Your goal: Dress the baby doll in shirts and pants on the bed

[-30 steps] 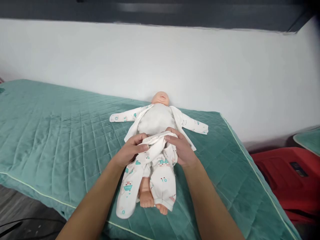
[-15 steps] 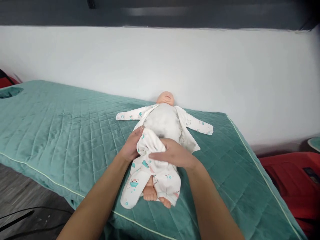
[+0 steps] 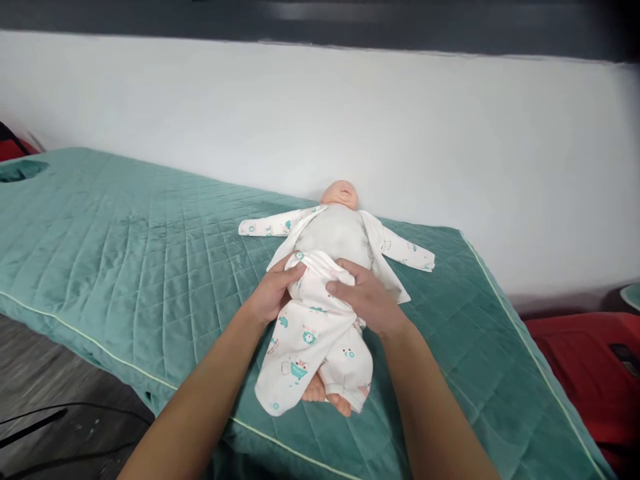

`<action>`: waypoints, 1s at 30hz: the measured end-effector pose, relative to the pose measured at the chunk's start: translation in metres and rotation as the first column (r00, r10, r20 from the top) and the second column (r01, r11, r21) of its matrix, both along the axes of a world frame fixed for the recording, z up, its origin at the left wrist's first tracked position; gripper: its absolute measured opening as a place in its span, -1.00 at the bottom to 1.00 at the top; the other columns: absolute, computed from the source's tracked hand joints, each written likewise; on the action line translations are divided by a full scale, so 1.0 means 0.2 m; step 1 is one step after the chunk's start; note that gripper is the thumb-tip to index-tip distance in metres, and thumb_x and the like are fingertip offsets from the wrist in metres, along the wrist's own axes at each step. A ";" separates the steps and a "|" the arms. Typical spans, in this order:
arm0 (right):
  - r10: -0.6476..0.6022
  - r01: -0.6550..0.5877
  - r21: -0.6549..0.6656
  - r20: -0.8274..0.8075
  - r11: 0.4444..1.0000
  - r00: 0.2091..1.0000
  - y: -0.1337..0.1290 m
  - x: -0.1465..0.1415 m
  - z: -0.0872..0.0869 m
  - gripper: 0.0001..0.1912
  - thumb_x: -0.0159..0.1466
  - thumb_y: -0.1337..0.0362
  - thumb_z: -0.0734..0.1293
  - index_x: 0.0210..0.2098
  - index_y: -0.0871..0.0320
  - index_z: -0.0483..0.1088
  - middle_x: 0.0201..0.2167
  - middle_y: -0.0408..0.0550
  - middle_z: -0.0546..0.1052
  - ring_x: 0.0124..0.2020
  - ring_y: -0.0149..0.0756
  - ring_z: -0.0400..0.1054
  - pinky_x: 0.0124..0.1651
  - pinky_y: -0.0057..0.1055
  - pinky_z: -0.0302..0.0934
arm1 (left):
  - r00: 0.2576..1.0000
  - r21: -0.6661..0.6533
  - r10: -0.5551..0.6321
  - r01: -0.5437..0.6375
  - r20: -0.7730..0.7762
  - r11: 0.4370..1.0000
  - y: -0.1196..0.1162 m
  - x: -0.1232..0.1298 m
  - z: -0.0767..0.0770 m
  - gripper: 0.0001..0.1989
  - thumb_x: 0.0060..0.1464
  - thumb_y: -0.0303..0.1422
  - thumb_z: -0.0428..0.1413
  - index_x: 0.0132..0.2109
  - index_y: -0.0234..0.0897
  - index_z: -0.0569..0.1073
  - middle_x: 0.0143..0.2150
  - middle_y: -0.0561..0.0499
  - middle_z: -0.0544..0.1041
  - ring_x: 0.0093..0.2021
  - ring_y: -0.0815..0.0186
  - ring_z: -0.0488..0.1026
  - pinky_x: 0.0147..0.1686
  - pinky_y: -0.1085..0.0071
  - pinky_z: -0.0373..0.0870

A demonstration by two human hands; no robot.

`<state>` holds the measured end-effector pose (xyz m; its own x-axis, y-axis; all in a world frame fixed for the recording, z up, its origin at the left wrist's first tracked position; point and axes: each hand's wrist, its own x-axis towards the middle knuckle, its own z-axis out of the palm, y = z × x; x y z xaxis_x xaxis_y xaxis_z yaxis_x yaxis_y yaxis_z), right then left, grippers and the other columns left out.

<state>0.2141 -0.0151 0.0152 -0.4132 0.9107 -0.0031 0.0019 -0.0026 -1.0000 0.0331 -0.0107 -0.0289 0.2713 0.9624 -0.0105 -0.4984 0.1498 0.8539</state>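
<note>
Pants (image 3: pixel 307 320) gripped by left hand (image 3: pixel 273 292) and right hand (image 3: pixel 374 300), below doll's (image 3: pixel 341 193) tummy; now spread flatter, legs mostly covered.

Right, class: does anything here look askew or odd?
Yes: the doll's jacket hangs open across its chest, and the trousers sit crooked, one leg lying flat beside the feet. Nothing looks spilled.

Doll (image 3: pixel 343 195) on bed (image 3: pixel 125 267), wall (image 3: pixel 320 120) behind
</note>
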 end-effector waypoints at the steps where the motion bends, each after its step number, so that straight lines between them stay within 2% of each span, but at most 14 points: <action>1: 0.068 -0.070 0.028 0.062 0.997 0.996 0.00 0.00 0.01 -0.64 0.07 0.16 0.51 -0.15 0.11 0.52 -0.29 -0.13 0.58 -0.32 -0.27 0.43 -0.33 -0.43 0.28 | 1.000 -0.010 0.025 -0.025 0.008 1.000 0.00 0.00 0.00 -0.53 -0.05 -0.11 0.30 -0.05 -0.29 0.50 -0.30 -0.03 0.58 -0.36 0.27 0.50 -0.36 0.39 0.39; 4: 0.244 -0.258 0.052 0.195 0.965 0.950 -0.01 -0.01 0.03 -0.65 0.01 0.21 0.54 -0.19 0.11 0.57 -0.26 -0.11 0.61 -0.27 -0.17 0.46 -0.31 -0.36 0.33 | 0.994 -0.026 0.111 -0.112 -0.009 0.993 0.01 0.01 -0.01 -0.59 -0.04 -0.10 0.30 -0.13 -0.28 0.51 -0.36 0.02 0.57 -0.42 0.33 0.47 -0.40 0.44 0.38; 6: 0.253 -0.263 0.022 0.208 0.965 0.945 -0.03 -0.01 0.02 -0.72 0.06 0.18 0.51 -0.24 0.12 0.59 -0.30 -0.10 0.62 -0.29 -0.16 0.48 -0.31 -0.32 0.36 | 0.988 -0.017 0.139 -0.140 -0.064 0.990 0.01 0.01 -0.01 -0.59 0.00 -0.06 0.27 -0.14 -0.29 0.52 -0.35 0.02 0.57 -0.38 0.32 0.48 -0.38 0.44 0.38; 9: 0.077 -0.075 -0.048 0.048 0.996 0.996 -0.03 -0.01 -0.01 -0.69 0.11 0.14 0.48 -0.18 0.13 0.58 -0.25 -0.05 0.63 -0.23 -0.14 0.51 -0.21 -0.27 0.40 | 0.981 0.097 0.063 -0.046 -0.182 0.994 0.00 -0.01 0.01 -0.49 0.03 0.04 0.21 -0.07 -0.29 0.53 -0.23 -0.04 0.58 -0.21 0.24 0.50 -0.23 0.40 0.41; 12: -0.144 0.123 -0.119 -0.189 0.985 0.971 -0.01 -0.01 -0.05 -0.63 0.09 0.15 0.50 -0.12 0.14 0.54 -0.14 -0.01 0.62 -0.13 -0.13 0.51 -0.10 -0.25 0.40 | 0.957 0.221 -0.082 0.146 -0.278 0.964 -0.02 -0.03 0.05 -0.43 -0.09 -0.07 0.34 0.04 -0.25 0.50 -0.10 -0.05 0.56 -0.10 0.19 0.47 -0.13 0.38 0.39; 14: -0.200 0.170 -0.138 -0.247 0.976 0.948 0.00 -0.02 -0.07 -0.64 0.08 0.15 0.51 -0.15 0.14 0.53 -0.14 -0.01 0.62 -0.11 -0.12 0.50 -0.07 -0.26 0.39 | 0.945 0.207 -0.144 0.210 -0.293 0.956 -0.03 -0.03 0.06 -0.39 -0.14 -0.21 0.39 0.08 -0.23 0.47 -0.09 -0.04 0.55 -0.10 0.19 0.47 -0.15 0.38 0.40; 17: -0.220 0.186 -0.145 -0.262 0.972 0.940 0.01 -0.03 -0.07 -0.66 0.10 0.13 0.50 -0.17 0.13 0.52 -0.21 -0.04 0.63 -0.14 -0.15 0.50 -0.07 -0.26 0.38 | 0.961 0.137 -0.169 0.202 -0.221 0.970 -0.04 -0.02 0.05 -0.48 -0.05 -0.26 0.35 0.07 -0.26 0.49 -0.12 -0.06 0.57 -0.15 0.21 0.50 -0.16 0.37 0.41; 21: -0.166 0.145 -0.109 -0.218 0.983 0.962 0.00 -0.05 -0.06 -0.63 0.17 0.08 0.45 -0.10 0.13 0.50 -0.19 -0.02 0.62 -0.17 -0.15 0.49 -0.09 -0.25 0.37 | 0.996 0.055 -0.078 0.081 -0.050 0.995 -0.04 0.00 0.01 -0.59 0.00 -0.26 0.32 0.00 -0.30 0.52 -0.21 -0.06 0.61 -0.27 0.28 0.52 -0.25 0.42 0.43; 24: -0.091 0.089 -0.038 -0.068 0.995 0.994 -0.01 -0.04 -0.03 -0.56 0.16 0.08 0.46 -0.02 0.13 0.48 -0.12 -0.01 0.60 -0.13 -0.14 0.47 -0.10 -0.26 0.37 | 0.999 -0.035 -0.001 0.003 0.051 0.999 -0.04 0.01 0.01 -0.63 -0.01 -0.26 0.32 -0.07 -0.34 0.53 -0.32 -0.04 0.61 -0.40 0.31 0.52 -0.35 0.45 0.43; 27: 0.085 -0.088 0.025 0.116 0.996 0.990 -0.02 -0.03 0.01 -0.51 0.08 0.15 0.52 -0.01 0.13 0.49 -0.13 -0.06 0.59 -0.10 -0.16 0.46 -0.11 -0.31 0.35 | 0.992 -0.098 0.042 -0.031 0.118 0.995 -0.05 0.01 0.03 -0.70 -0.01 -0.28 0.32 -0.16 -0.36 0.53 -0.41 -0.01 0.60 -0.48 0.33 0.51 -0.42 0.47 0.42; 30: 0.218 -0.225 0.003 0.234 0.974 0.947 -0.03 -0.01 0.05 -0.60 0.08 0.16 0.53 -0.10 0.14 0.52 -0.18 -0.10 0.59 -0.16 -0.21 0.45 -0.16 -0.36 0.32 | 0.986 -0.107 0.064 -0.048 0.152 0.993 -0.05 0.01 0.05 -0.72 -0.07 -0.30 0.35 -0.24 -0.37 0.53 -0.44 0.00 0.59 -0.48 0.33 0.51 -0.43 0.47 0.43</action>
<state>0.2113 -0.0219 0.0251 -0.5955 0.7974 -0.0976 0.2302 0.0530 -0.9717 0.0346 -0.0214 -0.0188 0.2228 0.9722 -0.0718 -0.6334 0.2004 0.7474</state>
